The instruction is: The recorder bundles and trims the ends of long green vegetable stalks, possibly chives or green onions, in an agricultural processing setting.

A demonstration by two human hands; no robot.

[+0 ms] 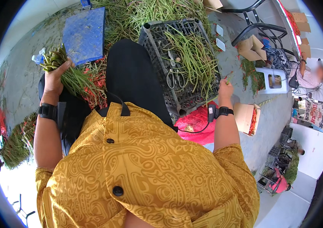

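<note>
My left hand grips a thick bunch of green plant stems, cut ends up and thin ends hanging down over red strips on the floor. Over the right edge of a black plastic crate, my right hand pinches a thin green stem. Loose long stems lie across the crate's slotted top. Beside them on the crate rests a pair of scissors, its looped handles toward me.
A heap of stems spreads behind the crate. A blue board lies at the front left. Right of me are a pink mesh sack, a cardboard box and a white stool. Another person is at the far right.
</note>
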